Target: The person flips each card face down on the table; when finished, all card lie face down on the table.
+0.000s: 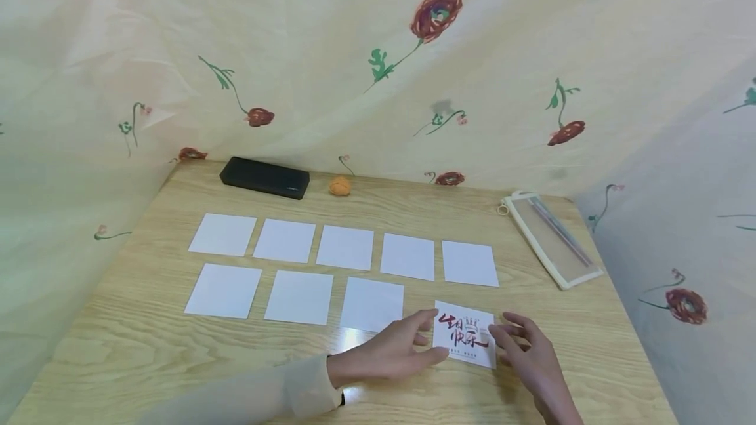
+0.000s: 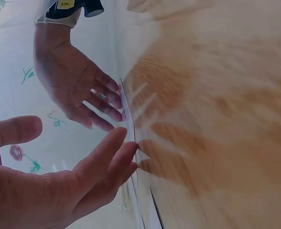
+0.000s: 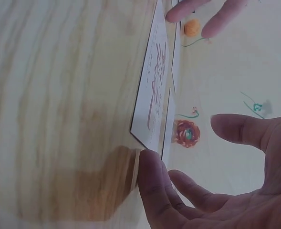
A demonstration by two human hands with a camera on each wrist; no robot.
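Observation:
A white card (image 1: 455, 356) lies face up at the front right of the table, with red brush-style Chinese characters and a small cake drawing on it. My left hand (image 1: 390, 349) is at its left edge, fingertips right by the rim and the thumb spread apart near the lower corner. On the other side my right hand (image 1: 534, 356) stands at the card's right edge, fingers loosely bent. In the right wrist view the right fingertips (image 3: 150, 164) are low by the card's near corner, thumb raised away. Neither hand grips the card.
Several plain white cards lie in two rows; one (image 1: 372, 303) is just left of the printed card. Behind them are a black case (image 1: 264, 178) and a small orange ball (image 1: 339, 186). A clear zip pouch (image 1: 555, 241) with slim sticks lies at the right.

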